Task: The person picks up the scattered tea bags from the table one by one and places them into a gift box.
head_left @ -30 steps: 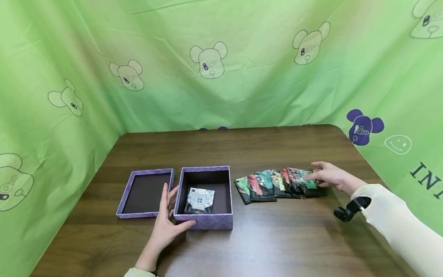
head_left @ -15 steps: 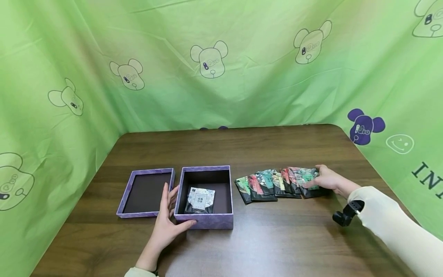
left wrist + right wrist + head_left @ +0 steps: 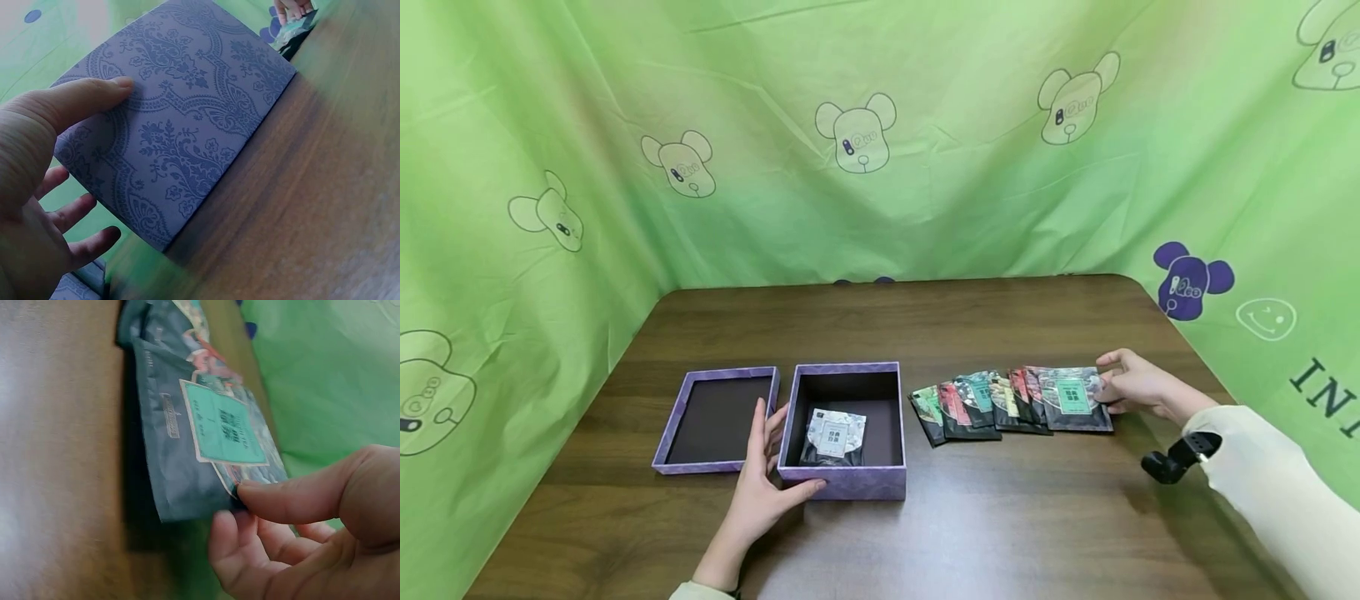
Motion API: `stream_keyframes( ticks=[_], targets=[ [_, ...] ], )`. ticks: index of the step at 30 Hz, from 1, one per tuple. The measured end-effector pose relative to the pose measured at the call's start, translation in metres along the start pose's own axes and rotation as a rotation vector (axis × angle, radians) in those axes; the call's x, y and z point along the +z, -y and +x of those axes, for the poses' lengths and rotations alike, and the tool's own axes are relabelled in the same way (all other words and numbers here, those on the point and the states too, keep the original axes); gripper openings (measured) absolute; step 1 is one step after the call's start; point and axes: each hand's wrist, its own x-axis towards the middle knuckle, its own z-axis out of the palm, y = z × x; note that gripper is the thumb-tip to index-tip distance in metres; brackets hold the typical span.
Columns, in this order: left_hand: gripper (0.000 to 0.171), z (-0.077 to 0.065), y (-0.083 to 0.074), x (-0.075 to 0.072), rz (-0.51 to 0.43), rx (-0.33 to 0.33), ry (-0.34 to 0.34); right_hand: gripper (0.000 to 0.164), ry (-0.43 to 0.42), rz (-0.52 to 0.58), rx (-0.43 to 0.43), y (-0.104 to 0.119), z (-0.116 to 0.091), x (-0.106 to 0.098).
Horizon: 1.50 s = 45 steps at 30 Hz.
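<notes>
An open purple patterned box point(image 3: 842, 482) stands mid-table with a white-and-black sachet point(image 3: 833, 437) lying inside. My left hand point(image 3: 760, 483) rests at its front left corner, thumb on the front wall and fairly straight fingers along the left side. At the right, several overlapping sachets point(image 3: 955, 410) with coloured labels form a row. Between thumb and fingertips, my right hand point(image 3: 1138, 385) pinches the right edge of the end sachet point(image 3: 215, 431), which has a teal label. In the right wrist view, this sachet's near edge is raised off the table.
The purple box lid point(image 3: 718, 421) lies inside up, left of the box. A brown wooden table point(image 3: 970, 517) carries everything. Green printed cloth point(image 3: 925, 217) hangs behind the table and at both sides.
My right hand came down on the end sachet, then shifted slightly right and now holds it by its edge, its label tilted up into clearer view. The left hand and box have stayed put.
</notes>
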Motion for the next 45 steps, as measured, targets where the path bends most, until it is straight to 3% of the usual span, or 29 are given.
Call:
stream_keyframes(
  ticks=[9,18,26,33,40,45],
  targets=[
    [0.131,0.000,-0.001,0.001,-0.001,0.005,-0.001,0.040,0.105,0.085,-0.049,0.012,-0.006,-0.018],
    [0.132,-0.004,-0.002,0.003,-0.010,-0.006,0.006,0.048,0.110,0.184,-0.170,0.034,-0.015,-0.010],
    [0.131,-0.002,-0.002,0.004,0.000,0.007,0.003,0.042,0.040,0.271,-0.192,0.070,-0.019,0.017],
    [0.132,-0.001,-0.001,0.002,0.007,0.007,-0.002,0.038,0.033,0.342,-0.208,0.099,-0.018,0.047],
    [0.132,-0.001,-0.001,0.001,0.011,-0.008,-0.006,0.034,0.074,0.353,-0.251,0.127,-0.011,0.080],
    [0.131,-0.001,-0.001,0.000,0.009,-0.007,-0.008,0.032,0.150,0.385,-0.249,0.146,-0.003,0.109]
  ],
)
